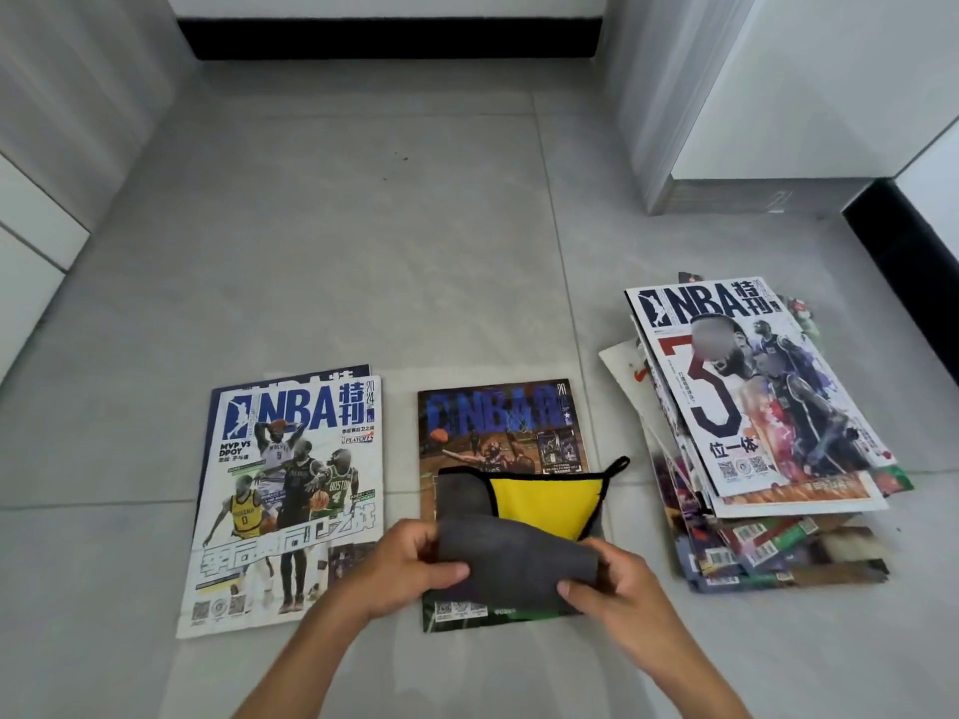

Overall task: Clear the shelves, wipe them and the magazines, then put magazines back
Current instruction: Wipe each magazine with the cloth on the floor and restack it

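Note:
A grey and yellow cleaning cloth [524,531] lies folded over the lower half of a dark magazine [498,428] on the floor in front of me. My left hand [410,563] pinches the cloth's grey left edge. My right hand [607,578] grips its grey right corner. To the left lies a white-covered magazine [290,490] on top of another one. An untidy stack of magazines [752,433] sits at the right.
Grey tiled floor [363,251] stretches ahead to a black skirting board [394,38]. A white cabinet [778,96] stands at the back right, and white cabinet fronts [36,225] run along the left.

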A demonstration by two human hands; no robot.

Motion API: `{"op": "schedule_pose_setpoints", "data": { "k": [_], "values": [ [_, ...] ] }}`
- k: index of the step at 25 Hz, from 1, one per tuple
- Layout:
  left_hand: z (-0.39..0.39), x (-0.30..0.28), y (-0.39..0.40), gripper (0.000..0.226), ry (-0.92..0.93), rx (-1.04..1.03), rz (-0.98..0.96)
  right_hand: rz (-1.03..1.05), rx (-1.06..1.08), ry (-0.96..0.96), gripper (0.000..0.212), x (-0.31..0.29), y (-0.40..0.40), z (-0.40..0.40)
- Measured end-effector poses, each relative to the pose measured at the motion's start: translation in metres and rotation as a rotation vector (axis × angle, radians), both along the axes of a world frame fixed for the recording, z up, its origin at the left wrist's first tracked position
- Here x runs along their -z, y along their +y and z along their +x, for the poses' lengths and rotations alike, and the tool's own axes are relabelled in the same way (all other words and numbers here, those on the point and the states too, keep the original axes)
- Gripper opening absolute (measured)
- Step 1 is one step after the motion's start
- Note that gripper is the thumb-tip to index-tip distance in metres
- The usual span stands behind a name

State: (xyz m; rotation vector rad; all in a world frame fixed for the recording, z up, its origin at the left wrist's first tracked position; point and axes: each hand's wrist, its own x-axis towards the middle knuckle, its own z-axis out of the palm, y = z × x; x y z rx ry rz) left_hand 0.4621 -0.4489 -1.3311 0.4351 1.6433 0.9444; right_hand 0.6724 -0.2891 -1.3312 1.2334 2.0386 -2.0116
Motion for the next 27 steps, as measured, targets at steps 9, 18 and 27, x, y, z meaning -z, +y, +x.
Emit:
{"op": "schedule_pose_setpoints", "data": {
  "k": [9,18,27],
  "values": [
    [0.008,-0.009,0.032,0.042,0.592,0.506,-0.107,0.577,-0.327,-0.317,0.028,-0.006,0.026,-0.019],
    [0.024,-0.011,0.051,0.007,0.665,0.077,-0.201,0.634,-0.135,-0.300,0.033,0.013,0.027,-0.038],
    [-0.052,-0.017,0.042,0.063,1.229,0.273,-0.169,1.108,-0.397,-0.224,0.055,0.001,0.062,-0.090]
  ]
}}
